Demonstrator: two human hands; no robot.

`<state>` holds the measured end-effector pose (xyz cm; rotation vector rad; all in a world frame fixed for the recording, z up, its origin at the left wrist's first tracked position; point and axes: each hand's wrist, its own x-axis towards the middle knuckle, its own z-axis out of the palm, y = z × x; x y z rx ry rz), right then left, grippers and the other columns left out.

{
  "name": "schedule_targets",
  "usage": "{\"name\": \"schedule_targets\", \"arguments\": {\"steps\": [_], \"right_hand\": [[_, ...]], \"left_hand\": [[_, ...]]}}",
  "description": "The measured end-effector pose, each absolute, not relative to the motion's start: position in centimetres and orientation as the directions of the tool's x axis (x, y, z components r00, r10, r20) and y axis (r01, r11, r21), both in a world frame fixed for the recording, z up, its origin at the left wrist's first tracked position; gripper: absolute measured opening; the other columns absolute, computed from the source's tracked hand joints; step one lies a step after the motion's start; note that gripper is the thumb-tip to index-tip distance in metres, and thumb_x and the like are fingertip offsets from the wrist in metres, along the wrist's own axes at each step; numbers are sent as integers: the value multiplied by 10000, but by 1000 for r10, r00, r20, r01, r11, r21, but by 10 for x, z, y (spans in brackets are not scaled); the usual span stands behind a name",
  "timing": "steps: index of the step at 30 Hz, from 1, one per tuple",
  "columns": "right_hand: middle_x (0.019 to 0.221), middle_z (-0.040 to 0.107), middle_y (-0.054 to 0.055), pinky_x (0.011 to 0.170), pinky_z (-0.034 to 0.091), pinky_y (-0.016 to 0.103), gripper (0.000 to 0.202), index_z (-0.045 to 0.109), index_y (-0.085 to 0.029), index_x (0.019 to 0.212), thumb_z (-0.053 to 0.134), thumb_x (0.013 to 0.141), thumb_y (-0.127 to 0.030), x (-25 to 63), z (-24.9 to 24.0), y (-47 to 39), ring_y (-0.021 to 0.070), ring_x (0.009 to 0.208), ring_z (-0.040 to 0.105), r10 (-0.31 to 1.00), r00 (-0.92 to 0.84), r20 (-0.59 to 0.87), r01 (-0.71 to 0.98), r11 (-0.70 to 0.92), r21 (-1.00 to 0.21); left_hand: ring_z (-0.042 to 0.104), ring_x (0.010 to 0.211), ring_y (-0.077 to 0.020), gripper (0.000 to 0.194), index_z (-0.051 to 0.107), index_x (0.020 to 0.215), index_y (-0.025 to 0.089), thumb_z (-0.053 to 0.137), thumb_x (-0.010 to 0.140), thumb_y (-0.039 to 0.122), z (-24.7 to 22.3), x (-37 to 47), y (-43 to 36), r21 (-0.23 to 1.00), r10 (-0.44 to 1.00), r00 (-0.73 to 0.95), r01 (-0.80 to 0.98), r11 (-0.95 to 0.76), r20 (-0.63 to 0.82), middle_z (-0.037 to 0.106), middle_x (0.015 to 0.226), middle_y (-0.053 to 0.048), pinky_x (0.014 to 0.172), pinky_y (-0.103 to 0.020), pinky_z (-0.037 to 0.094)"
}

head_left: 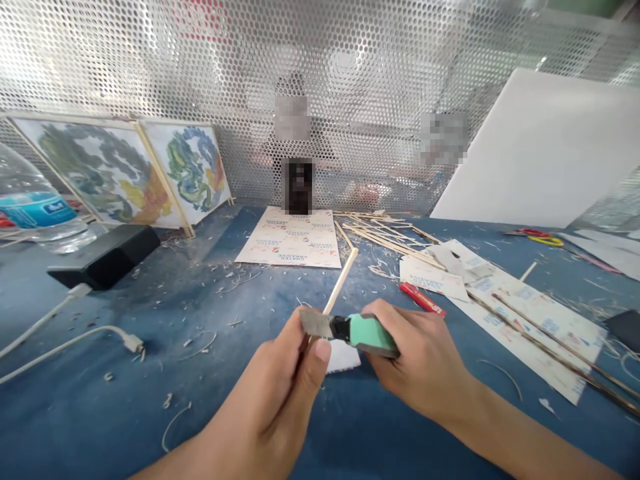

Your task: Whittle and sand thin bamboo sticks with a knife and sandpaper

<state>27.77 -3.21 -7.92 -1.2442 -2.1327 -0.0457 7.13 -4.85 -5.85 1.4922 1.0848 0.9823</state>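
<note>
Clearly, my left hand (287, 373) grips the stick (343, 279), my right hand (420, 350) the knife (370, 333), whose blade (315, 324), if overpressed, could nick the thumb (316, 363).

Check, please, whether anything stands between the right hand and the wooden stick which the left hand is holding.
Only the knife held in the right hand: its blade crosses the wooden stick in this view, close to the left hand. Nothing else visible stands between them.
</note>
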Motion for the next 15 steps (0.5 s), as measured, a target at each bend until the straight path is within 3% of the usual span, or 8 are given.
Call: {"name": "schedule_targets", "arguments": {"steps": [4,8,15], "right_hand": [[698,682,-22,553,294,287,78,557,-206,921,527,851,-191,278,-82,-31,165,598,626,709,-367,603,845,525,-103],[650,667,-17,546,271,299,70,566,-204,892,512,848,-215,278,-80,-31,165,538,597,719,-340,606,885,462,-51],[711,718,-1,557,270,305,111,586,-209,915,541,814,-202,275,-80,-36,177,554,619,738,-302,604,926,377,2]], "left_hand": [[331,543,-125,320,536,876,244,407,1010,505,-59,74,-46,966,952,298,221,-136,66,379,630,48,494,-231,341],[287,541,-102,358,480,835,228,369,1029,508,-64,69,-37,950,926,378,291,-118,-1,344,641,62,466,-202,276],[230,525,-96,365,471,794,219,437,1009,512,-69,71,-33,962,954,298,267,-58,-25,270,606,75,446,-207,212]]}}
